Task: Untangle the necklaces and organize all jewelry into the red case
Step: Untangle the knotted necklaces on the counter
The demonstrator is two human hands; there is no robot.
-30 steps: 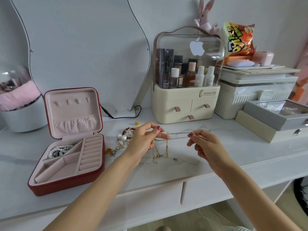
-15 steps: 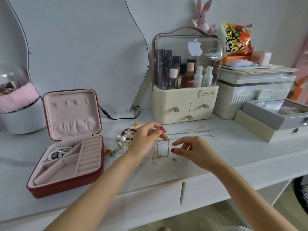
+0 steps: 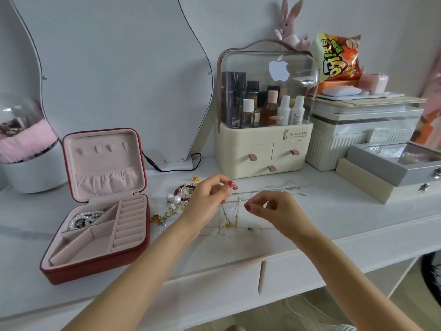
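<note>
Pinching fine, thin gold necklaces [image 3: 229, 211], fingers of left hand [image 3: 207, 201] and right hand [image 3: 279, 211] beside velvety red case [image 3: 95, 271].

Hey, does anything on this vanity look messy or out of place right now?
Yes: thin chains hang knotted between the left hand and right hand, and loose earrings and beads lie scattered beside the open red case.

The cosmetics organizer [image 3: 265, 149] reads "Serious Life"; smaller print seems illegible.
</note>
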